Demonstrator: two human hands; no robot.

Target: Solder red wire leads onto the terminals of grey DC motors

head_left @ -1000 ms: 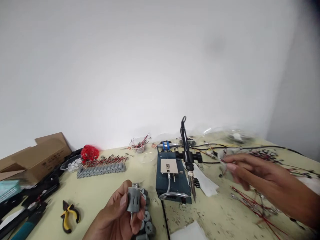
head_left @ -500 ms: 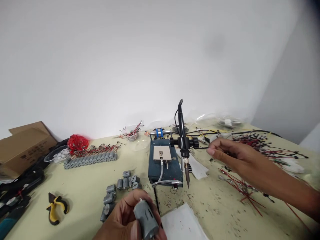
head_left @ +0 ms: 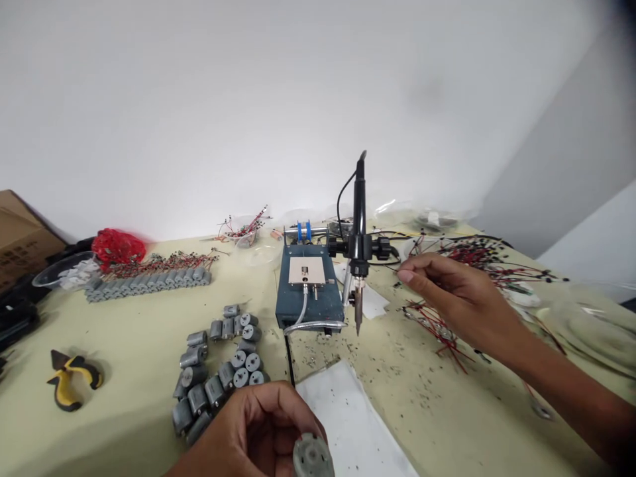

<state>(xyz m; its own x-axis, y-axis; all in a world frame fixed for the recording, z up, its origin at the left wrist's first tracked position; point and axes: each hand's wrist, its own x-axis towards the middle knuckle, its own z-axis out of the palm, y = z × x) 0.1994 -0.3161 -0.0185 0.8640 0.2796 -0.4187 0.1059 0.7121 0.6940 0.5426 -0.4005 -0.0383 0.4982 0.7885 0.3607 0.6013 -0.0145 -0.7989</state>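
Observation:
At the bottom middle, my left hand is closed around a small grey electric motor, whose round end face is turned up towards me. My right hand is on the right with thumb and forefinger pinched on a thin black wire that points left. The wire's tip lies close to the black clamp behind the upright soldering iron. The iron's bare tip points down in front of the dark blue soldering stand. Neither the motor nor the hands touch the iron.
Several loose motors stand left of my left hand; wired motors form rows farther back. Yellow-black pliers lie at left. White paper is in front. Red and black wires lie beneath my right forearm. A solder spool tops the stand.
My left hand has turned the motor from its side to its end face. The view has shifted, showing more loose motors. My right hand still pinches the wire near the iron.

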